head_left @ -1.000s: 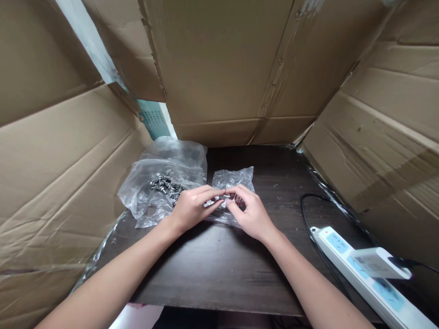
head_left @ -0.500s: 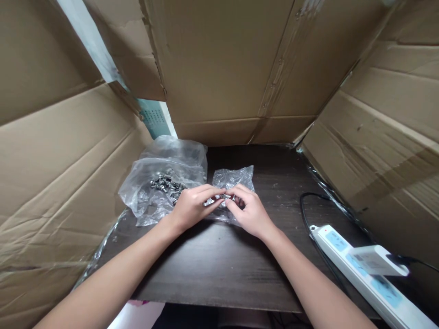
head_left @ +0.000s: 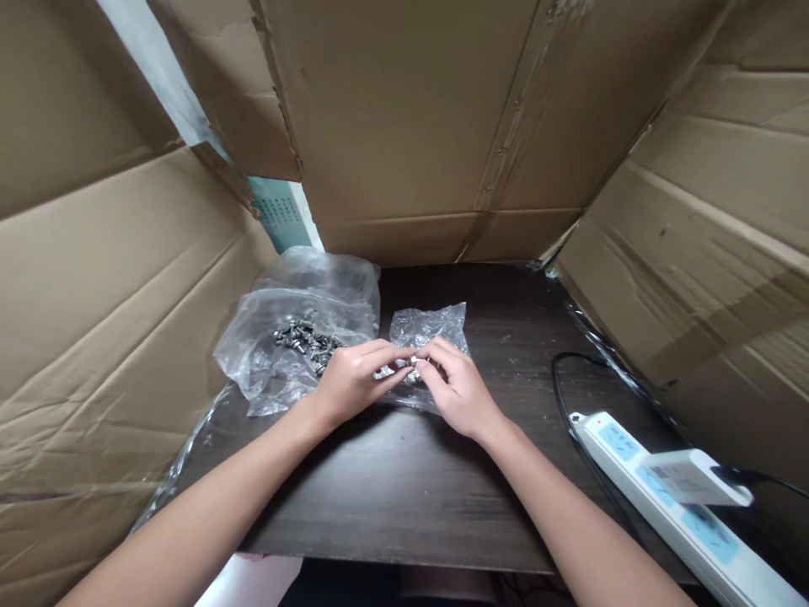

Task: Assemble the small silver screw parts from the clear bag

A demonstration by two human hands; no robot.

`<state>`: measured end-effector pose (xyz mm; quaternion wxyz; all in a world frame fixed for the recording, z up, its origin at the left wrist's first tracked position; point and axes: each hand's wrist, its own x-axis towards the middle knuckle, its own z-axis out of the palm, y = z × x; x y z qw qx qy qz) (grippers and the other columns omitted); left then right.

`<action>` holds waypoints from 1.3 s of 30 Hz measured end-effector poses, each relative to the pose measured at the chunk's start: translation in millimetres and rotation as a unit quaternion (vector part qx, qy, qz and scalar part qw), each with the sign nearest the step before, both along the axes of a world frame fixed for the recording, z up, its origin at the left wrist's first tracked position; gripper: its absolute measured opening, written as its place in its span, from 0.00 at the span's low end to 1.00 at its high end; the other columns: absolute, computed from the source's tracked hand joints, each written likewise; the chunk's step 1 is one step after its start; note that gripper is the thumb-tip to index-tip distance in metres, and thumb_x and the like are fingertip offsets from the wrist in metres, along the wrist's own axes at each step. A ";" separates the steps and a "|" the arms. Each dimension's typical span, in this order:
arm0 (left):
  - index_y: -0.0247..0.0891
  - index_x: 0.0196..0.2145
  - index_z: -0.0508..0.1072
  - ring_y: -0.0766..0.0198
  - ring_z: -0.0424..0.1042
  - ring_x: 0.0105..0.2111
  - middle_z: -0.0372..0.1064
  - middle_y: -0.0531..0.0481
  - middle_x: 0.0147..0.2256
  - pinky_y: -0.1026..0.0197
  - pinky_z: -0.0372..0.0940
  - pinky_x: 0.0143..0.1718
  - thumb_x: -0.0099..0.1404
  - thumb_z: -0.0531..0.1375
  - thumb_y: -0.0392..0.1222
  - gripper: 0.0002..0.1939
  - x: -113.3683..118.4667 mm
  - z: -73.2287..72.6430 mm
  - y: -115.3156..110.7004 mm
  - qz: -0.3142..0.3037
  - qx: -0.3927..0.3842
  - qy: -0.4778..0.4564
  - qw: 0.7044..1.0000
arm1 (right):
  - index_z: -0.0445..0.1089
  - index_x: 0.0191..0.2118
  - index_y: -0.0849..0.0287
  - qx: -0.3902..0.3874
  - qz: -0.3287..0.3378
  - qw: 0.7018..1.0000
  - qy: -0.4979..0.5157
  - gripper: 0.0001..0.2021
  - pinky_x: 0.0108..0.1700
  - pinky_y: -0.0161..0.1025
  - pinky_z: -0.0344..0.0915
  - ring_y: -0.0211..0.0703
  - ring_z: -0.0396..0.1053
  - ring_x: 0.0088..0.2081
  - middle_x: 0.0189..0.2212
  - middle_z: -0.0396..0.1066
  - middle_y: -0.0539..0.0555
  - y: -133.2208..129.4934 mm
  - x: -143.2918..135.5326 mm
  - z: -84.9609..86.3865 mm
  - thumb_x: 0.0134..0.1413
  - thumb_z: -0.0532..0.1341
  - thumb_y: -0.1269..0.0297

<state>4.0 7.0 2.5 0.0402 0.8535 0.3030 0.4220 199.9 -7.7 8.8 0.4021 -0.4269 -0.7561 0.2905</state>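
My left hand (head_left: pixel 357 376) and my right hand (head_left: pixel 456 384) meet fingertip to fingertip near the middle of the dark table. Both pinch a small metal piece (head_left: pixel 414 361) between them; its exact shape is too small to tell. Beneath and behind the fingers lies a small clear plastic bag (head_left: pixel 436 324), with shiny bits partly hidden by my hands. To the left, a larger clear plastic bag (head_left: pixel 341 282) lies spread out with a heap of small metal fasteners (head_left: pixel 307 340) on it. My left hand covers the right end of that heap.
Cardboard walls (head_left: pixel 404 126) enclose the dark tabletop (head_left: pixel 404 497) at the back and sides. At the right lies a white power strip (head_left: pixel 638 480) with a white adapter (head_left: pixel 699 478) plugged in. A black cable (head_left: pixel 557 392) curves beside it.
My right fingers have shifted slightly around the small metal piece, and less of it shows between my hands. The whole view has moved a little.
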 end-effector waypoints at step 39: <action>0.34 0.45 0.78 0.66 0.77 0.30 0.79 0.46 0.35 0.67 0.73 0.32 0.68 0.62 0.36 0.09 6.0 0.2 -4.5 -0.028 0.010 -0.013 0.999 | 0.59 0.28 0.57 0.022 0.017 1.000 -0.001 0.14 0.40 0.41 0.60 0.42 0.63 0.35 0.34 0.62 0.52 -0.8 -0.9 1.2 0.68 0.49 0.67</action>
